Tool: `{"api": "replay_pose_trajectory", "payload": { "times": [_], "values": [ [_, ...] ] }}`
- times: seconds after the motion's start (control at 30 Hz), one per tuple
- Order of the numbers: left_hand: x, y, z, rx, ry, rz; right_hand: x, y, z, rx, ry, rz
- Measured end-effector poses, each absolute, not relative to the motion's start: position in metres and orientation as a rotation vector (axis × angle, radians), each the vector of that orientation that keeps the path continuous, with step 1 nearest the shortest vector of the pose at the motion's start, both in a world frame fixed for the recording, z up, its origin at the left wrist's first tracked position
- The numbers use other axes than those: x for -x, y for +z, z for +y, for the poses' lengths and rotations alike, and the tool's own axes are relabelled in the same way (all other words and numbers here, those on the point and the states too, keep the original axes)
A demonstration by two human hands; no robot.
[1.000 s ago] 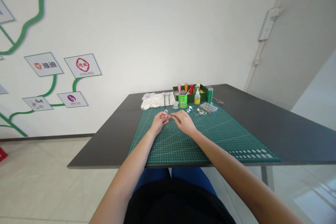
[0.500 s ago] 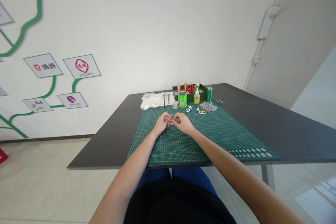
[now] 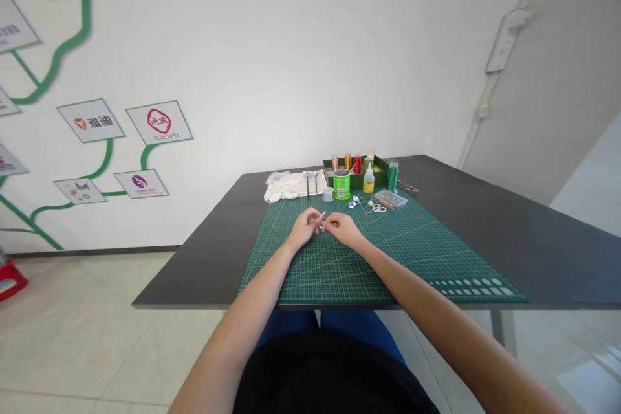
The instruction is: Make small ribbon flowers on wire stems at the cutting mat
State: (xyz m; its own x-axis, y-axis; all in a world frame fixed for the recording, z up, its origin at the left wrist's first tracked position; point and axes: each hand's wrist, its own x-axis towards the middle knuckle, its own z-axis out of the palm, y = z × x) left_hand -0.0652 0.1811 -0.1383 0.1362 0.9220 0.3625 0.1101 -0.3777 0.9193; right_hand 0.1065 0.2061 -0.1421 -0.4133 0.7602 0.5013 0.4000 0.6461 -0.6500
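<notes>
Close together over the green cutting mat [image 3: 310,265], both of my hands work at a small pale pink strip [image 3: 322,215]. My left hand [image 3: 304,228] is closed in a pinch on it, one end sticking up past the fingertips. The fingers of my right hand [image 3: 342,229] are also pinched, at the strip's right side; part of the strip curls below them. What kind of thing it is, thread or ribbon, is too small to tell. Beyond the hands lie white-handled scissors [image 3: 378,208] and small pale blue pieces [image 3: 354,202].
Along the back stand a green can [image 3: 341,186], a glue bottle [image 3: 369,180], a dark green box [image 3: 383,176] of thread spools, a green thread tube [image 3: 392,176] and a clear case [image 3: 391,199]. White cloth-like material [image 3: 286,186] and a small clear round container [image 3: 328,194] sit further left.
The whole view has shifted slightly, so things appear a little further right. Both hands stay together on the pink strip, the fingers moving only slightly.
</notes>
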Motion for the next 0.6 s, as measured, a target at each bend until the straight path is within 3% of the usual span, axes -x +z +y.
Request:
{"api": "replay_pose_trajectory", "payload": {
  "times": [0.6],
  "values": [
    [0.0669, -0.143, 0.1852, -1.56, 1.361, 1.001, -0.1109, -0.137, 0.2057, 0.983, 0.742, -1.816]
  ]
}}
